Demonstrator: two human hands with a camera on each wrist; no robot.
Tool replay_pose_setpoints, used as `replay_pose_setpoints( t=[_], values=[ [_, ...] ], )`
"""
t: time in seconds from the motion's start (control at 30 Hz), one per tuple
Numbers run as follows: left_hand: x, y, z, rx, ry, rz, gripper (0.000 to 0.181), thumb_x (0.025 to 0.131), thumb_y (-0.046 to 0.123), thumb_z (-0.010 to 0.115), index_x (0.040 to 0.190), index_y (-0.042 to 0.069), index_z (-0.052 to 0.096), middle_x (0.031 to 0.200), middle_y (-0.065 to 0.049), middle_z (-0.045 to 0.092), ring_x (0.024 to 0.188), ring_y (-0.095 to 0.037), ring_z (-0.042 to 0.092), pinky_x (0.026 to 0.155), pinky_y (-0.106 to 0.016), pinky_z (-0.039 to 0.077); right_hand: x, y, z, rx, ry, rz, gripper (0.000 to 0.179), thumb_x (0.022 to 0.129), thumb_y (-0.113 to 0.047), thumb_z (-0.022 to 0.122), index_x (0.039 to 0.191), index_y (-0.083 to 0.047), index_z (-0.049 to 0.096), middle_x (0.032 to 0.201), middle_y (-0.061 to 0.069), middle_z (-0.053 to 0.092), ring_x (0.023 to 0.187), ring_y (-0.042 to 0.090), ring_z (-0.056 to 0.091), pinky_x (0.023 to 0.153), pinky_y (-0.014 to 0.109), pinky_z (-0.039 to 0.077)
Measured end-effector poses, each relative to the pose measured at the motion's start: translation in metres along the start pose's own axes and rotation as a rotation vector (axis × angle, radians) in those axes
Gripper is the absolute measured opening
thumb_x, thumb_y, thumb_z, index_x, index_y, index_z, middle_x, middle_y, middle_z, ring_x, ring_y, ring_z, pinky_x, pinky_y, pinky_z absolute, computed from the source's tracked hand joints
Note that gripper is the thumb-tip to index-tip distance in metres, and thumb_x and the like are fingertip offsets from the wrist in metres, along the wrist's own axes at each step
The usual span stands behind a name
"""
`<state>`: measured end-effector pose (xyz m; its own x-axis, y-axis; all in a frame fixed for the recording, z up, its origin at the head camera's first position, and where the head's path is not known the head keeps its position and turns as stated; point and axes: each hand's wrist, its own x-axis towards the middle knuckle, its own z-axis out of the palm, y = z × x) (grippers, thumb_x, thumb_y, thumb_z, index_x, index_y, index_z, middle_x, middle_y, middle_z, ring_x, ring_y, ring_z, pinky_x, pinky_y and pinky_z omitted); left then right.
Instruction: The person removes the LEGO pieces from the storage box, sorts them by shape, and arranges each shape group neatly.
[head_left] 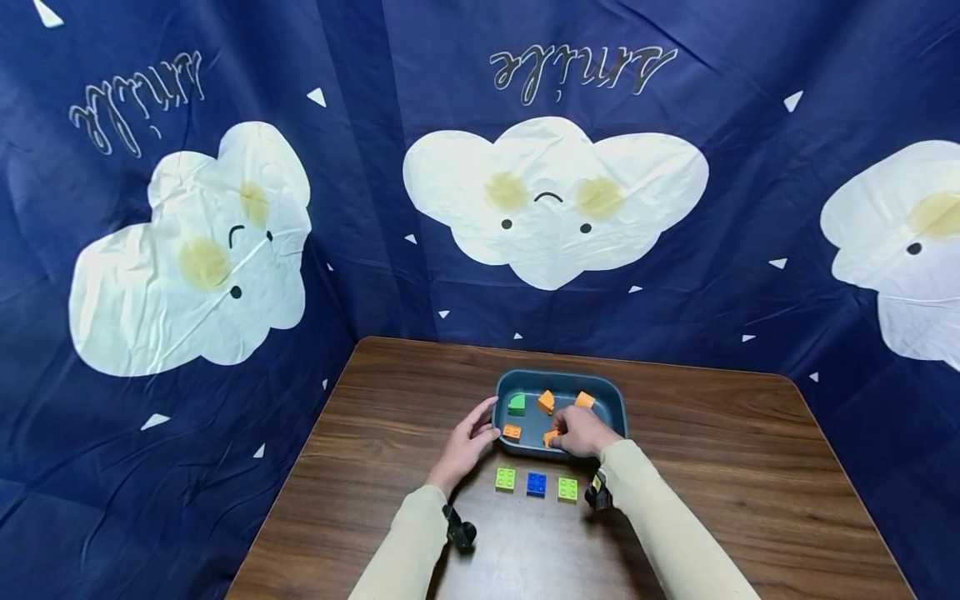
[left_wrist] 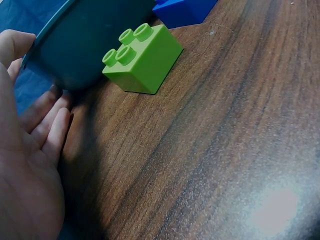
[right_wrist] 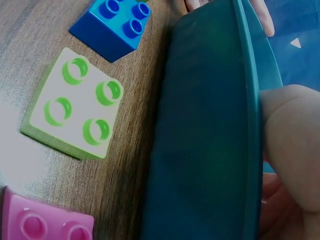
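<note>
My left hand (head_left: 462, 450) grips the left end of a dark teal bin (head_left: 558, 374), a digit over the rim and the other fingers low against its outside wall. Inside the bin, my right hand (head_left: 585, 431) pinches an orange toy building brick (head_left: 551, 438) near the front wall. The right fingertips are hidden behind that wall in the right wrist view. Also in the bin are a green brick (head_left: 517, 405), an orange brick with studs (head_left: 512, 432), an angular orange brick (head_left: 546, 402) and another orange brick (head_left: 585, 400), partly covered by the right hand.
In front of the bin, a lime brick (head_left: 506, 479), a blue brick (head_left: 536, 485) and a second lime brick (head_left: 567, 489) stand in a row on the wooden table (head_left: 420, 375). A pink brick (right_wrist: 45, 220) continues the row. Blue cloth (head_left: 360, 208) hangs behind.
</note>
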<state>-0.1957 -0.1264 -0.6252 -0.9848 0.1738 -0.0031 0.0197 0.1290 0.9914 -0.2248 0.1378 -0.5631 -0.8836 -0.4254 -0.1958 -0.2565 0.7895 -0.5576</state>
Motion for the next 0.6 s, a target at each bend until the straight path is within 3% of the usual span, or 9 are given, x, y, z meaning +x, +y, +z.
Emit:
replay_pose_setpoints(
  t=[0.17,0.43,0.6],
  values=[
    [-0.001,0.0009,0.0009,0.003,0.003,0.0,0.058,0.104,0.012,0.063,0.159,0.023,0.048,0.161,-0.017,0.047,0.139,-0.037,0.055,0.114,-0.055,0.046,-0.0021,-0.0002,-0.0002,0.009,0.009,-0.002,0.011,0.092,-0.011,0.082,0.089,-0.011,0.071,0.081,-0.003,0.065,0.074,0.014,0.055,0.071,0.035,0.051],
    [0.0014,0.0052,-0.0006,0.02,-0.021,-0.013,0.059,0.104,0.005,0.061,0.16,0.012,0.045,0.161,-0.022,0.045,0.14,-0.043,0.053,0.115,-0.057,0.044,-0.0056,-0.0013,-0.0024,0.012,0.037,0.013,0.011,0.091,-0.01,0.081,0.099,-0.009,0.073,0.087,-0.002,0.068,0.082,0.014,0.062,0.079,0.041,0.057],
    [0.002,0.0007,-0.0007,0.016,-0.017,-0.012,0.059,0.105,0.011,0.062,0.161,0.019,0.045,0.162,-0.019,0.044,0.141,-0.039,0.053,0.116,-0.054,0.045,-0.0057,0.0013,-0.0033,0.023,0.059,0.02,0.013,0.093,-0.01,0.079,0.104,-0.008,0.073,0.095,0.002,0.071,0.089,0.017,0.065,0.084,0.044,0.058]
  ],
)
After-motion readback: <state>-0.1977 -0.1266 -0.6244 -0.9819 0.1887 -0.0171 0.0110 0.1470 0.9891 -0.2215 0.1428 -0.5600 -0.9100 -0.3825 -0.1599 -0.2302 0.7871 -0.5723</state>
